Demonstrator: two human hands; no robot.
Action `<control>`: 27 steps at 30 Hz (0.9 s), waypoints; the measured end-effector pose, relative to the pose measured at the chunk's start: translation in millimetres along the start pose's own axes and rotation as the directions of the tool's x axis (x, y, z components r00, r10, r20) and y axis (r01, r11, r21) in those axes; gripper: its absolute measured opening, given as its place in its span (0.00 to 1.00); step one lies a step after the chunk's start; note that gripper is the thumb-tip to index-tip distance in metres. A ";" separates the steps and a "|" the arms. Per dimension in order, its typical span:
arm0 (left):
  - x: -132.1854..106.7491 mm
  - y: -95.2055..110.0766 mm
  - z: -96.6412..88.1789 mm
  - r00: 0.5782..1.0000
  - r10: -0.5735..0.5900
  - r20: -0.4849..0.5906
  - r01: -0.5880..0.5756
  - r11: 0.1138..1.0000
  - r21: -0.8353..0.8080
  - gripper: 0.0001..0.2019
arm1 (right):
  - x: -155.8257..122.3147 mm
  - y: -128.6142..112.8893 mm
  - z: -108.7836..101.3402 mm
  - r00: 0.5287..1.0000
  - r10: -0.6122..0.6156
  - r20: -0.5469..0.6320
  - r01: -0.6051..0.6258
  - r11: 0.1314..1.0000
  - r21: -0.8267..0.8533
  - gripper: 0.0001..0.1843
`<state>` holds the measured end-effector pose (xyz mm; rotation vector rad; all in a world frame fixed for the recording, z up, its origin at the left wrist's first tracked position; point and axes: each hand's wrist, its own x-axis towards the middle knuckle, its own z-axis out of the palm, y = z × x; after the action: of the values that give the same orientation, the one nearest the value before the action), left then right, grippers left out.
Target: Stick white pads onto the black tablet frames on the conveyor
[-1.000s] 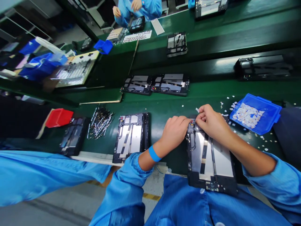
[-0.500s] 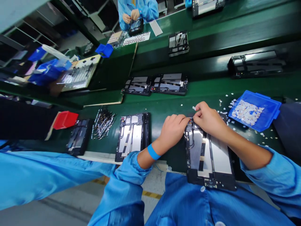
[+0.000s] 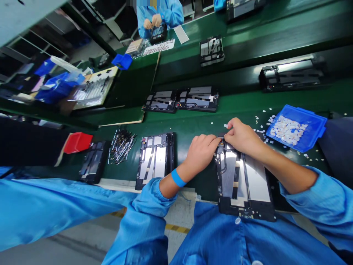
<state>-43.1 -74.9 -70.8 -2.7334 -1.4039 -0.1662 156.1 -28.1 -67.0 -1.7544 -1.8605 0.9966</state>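
Note:
An opened tablet point(image 3: 255, 184) with its batteries and ribbon cables bare lies in front of me, its near end over the table edge by my body. My left hand point(image 3: 202, 151) is closed at its upper left corner, fingertips on the edge. Just beside it, my right hand point(image 3: 241, 136) pinches a small white piece point(image 3: 225, 126) between thumb and finger, above the tablet's top edge. The right hand covers part of the tablet's upper end. To the right, a blue bin point(image 3: 311, 125) holds many small white pieces, with more scattered on the green table around it.
Left of my arm lie an opened tablet stack point(image 3: 154, 158), a pile of thin strips point(image 3: 121, 147), another tablet point(image 3: 92, 162) and a red bin point(image 3: 78, 142). Two tablets point(image 3: 197, 98) lie beyond my hands. Farther back, a tablet point(image 3: 292, 75) rests on the dark belt; a co-worker point(image 3: 160, 14) handles another.
Both hands keep nearly the same pose at the tablet's top edge. The tablet on the dark belt at right has shifted left; the one farther back has moved slightly right.

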 end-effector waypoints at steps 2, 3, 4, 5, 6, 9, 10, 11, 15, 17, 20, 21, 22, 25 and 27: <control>-1.3 0.2 0.9 1.000 0.009 0.016 -0.009 1.000 0.012 0.17 | -0.8 -2.2 -0.4 1.000 0.002 -0.007 -0.002 0.999 -0.033 0.18; -1.6 0.2 1.1 1.000 0.012 0.024 -0.012 1.000 0.018 0.17 | -1.0 -3.6 -1.0 1.000 0.006 -0.006 -0.007 0.999 -0.046 0.19; -1.8 0.1 1.1 0.999 0.014 0.031 -0.014 1.000 0.023 0.17 | -1.0 -4.9 -1.9 1.000 0.014 0.001 -0.014 0.998 -0.055 0.19; -1.7 -0.2 1.1 0.999 0.014 0.037 -0.015 1.000 0.025 0.17 | -0.8 -6.0 -2.9 1.000 0.021 0.011 -0.020 0.998 -0.060 0.19; -1.6 -0.7 0.8 0.999 0.013 0.043 -0.014 1.000 0.026 0.17 | -0.5 -6.7 -3.9 0.999 0.025 0.021 -0.023 0.998 -0.063 0.20; -1.0 -2.7 -1.0 0.998 0.018 0.057 -0.019 0.999 0.030 0.16 | 0.0 -3.5 -5.8 0.999 0.000 0.047 0.002 0.999 -0.049 0.19; -0.8 -3.2 -2.2 0.998 0.027 0.058 -0.029 0.999 0.036 0.17 | -0.5 -0.4 -5.8 0.999 -0.022 0.046 0.024 0.999 -0.033 0.18; -0.7 -3.5 -3.7 0.998 0.038 0.059 -0.041 0.998 0.047 0.17 | -1.3 3.7 -5.5 0.998 -0.047 0.034 0.048 0.999 -0.012 0.17; 0.8 -1.7 -11.1 0.987 0.117 0.108 -0.128 0.987 0.094 0.19 | -10.1 22.3 -2.6 0.989 -0.141 -0.053 0.146 0.984 0.105 0.12; 2.0 -1.2 -13.8 0.977 0.159 0.145 -0.173 0.981 0.092 0.20 | -16.8 28.0 -2.1 0.979 -0.189 -0.079 0.199 0.969 0.144 0.11; 3.1 -6.1 -13.1 0.970 0.172 0.171 -0.181 0.983 0.038 0.21 | -27.1 30.9 -2.9 0.954 -0.289 -0.081 0.295 0.952 0.077 0.09; 3.0 -9.4 -11.3 0.973 0.154 0.173 -0.157 0.988 0.003 0.22 | -29.8 31.6 -2.9 0.941 -0.333 -0.067 0.335 0.942 0.031 0.09; 2.6 -13.2 -8.8 0.976 0.131 0.172 -0.125 0.991 -0.043 0.22 | -31.8 32.7 -2.6 0.924 -0.380 -0.044 0.380 0.925 -0.013 0.09; 0.0 -23.9 1.5 0.984 0.079 0.160 -0.040 0.972 -0.231 0.28 | -33.7 39.0 1.2 0.857 -0.513 0.046 0.515 0.853 -0.083 0.12; -2.3 -28.1 8.2 0.989 0.070 0.129 -0.020 0.935 -0.354 0.30 | -32.5 43.4 5.1 0.817 -0.569 0.090 0.576 0.811 -0.104 0.14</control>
<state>-66.7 -59.5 -79.0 -3.1201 -1.4703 -0.2511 187.0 -62.6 -95.7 -1.0928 -2.3263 0.6963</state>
